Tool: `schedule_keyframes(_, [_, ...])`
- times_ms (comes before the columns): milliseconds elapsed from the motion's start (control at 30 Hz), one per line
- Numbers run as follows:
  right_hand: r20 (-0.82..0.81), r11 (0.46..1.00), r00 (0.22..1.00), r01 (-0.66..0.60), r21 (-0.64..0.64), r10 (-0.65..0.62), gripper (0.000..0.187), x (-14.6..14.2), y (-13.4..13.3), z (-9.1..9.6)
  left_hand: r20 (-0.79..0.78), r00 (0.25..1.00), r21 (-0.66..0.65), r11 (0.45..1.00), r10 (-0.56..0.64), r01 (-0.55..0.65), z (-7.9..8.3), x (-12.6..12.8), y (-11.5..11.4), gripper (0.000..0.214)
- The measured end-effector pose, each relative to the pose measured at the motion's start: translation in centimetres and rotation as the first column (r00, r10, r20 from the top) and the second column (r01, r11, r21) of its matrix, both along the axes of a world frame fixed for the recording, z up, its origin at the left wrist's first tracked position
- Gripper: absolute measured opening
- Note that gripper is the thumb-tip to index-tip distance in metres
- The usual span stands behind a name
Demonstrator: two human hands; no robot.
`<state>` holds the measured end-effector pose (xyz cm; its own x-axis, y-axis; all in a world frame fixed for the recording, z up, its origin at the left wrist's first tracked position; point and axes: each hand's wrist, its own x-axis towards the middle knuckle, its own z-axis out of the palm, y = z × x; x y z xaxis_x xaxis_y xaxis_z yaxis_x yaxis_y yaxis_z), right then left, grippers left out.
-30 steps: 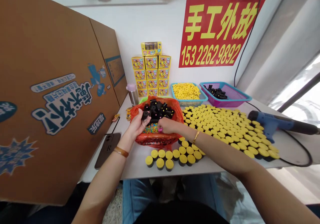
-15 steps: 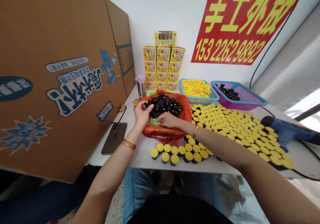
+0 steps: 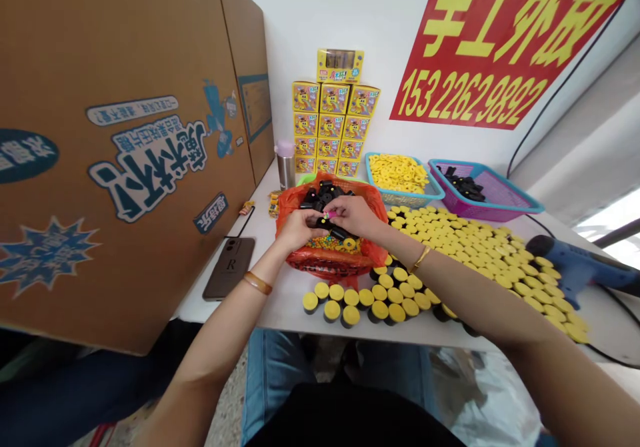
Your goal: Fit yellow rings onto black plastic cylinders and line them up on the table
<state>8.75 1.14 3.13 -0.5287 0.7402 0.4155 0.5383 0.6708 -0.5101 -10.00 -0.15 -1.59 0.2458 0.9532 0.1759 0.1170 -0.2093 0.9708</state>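
My left hand (image 3: pixel 300 228) and my right hand (image 3: pixel 353 215) meet above an orange plastic bag (image 3: pixel 330 267). The left fingers close around a black plastic tube (image 3: pixel 324 222). At the tube's end, my right fingertips pinch a small pink-and-yellow candy (image 3: pixel 327 215). Loose black tubes (image 3: pixel 320 197) lie in the bag's far side, and multicoloured candies (image 3: pixel 333 244) fill the part just below my hands. Finished black tubes with yellow caps (image 3: pixel 450 254) stand in dense rows on the white table (image 3: pixel 280 307), right of the bag and in front of it.
A cardboard panel (image 3: pixel 125 154) rises at the left, with a phone (image 3: pixel 230 268) lying before it. Behind the bag stand a steel bottle (image 3: pixel 285 166), stacked yellow boxes (image 3: pixel 325 127) and baskets of yellow discs (image 3: pixel 403 179) and black tubes (image 3: pixel 480 190). A blue glue gun (image 3: pixel 570 267) lies right.
My hands have come together over the bag, and the left now holds a black tube against my right fingertips. The view has also shifted slightly, with the table lower and further right.
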Motion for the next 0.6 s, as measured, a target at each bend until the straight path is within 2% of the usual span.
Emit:
schedule_keyframes(100, [0.313,0.97,0.949,-0.091,0.223,0.017,0.025,-0.6,-0.4,1.5,-0.049,0.999,0.023,1.0,0.002,-0.001,-0.1,-0.1,0.0,0.038])
schedule_keyframes(167, [0.456,0.944,0.89,-0.153,0.292,0.004,0.027,-1.1,-0.7,2.2,-0.065,0.998,0.056,0.998,-0.008,0.011,-0.1,-0.2,0.0,0.031])
schedule_keyframes(267, [0.564,0.908,0.826,-0.23,0.351,-0.009,0.028,-1.7,-1.0,2.9,-0.051,0.999,0.1,0.995,-0.005,0.011,-0.1,-0.3,0.0,0.028])
schedule_keyframes(367, [0.582,0.898,0.813,-0.247,0.364,-0.012,0.027,-1.7,-1.2,3.5,-0.035,0.999,0.094,0.995,-0.023,0.026,-0.1,-0.2,0.0,0.027])
schedule_keyframes(467, [0.534,0.921,0.845,-0.19,0.339,-0.022,0.025,-1.3,-1.4,3.6,-0.002,0.999,0.023,0.998,-0.05,0.05,0.0,-0.1,-0.1,0.032])
schedule_keyframes(533, [0.43,0.949,0.902,-0.105,0.299,-0.035,0.02,-0.9,-1.4,2.8,0.012,0.999,0.0,0.999,-0.034,0.034,-0.1,-0.2,-0.1,0.036])
schedule_keyframes(600, [0.282,0.987,0.959,-0.015,0.158,-0.031,0.015,-0.3,-1.2,1.3,0.006,1.0,0.012,1.0,0.001,-0.001,-0.3,-0.3,0.1,0.038])
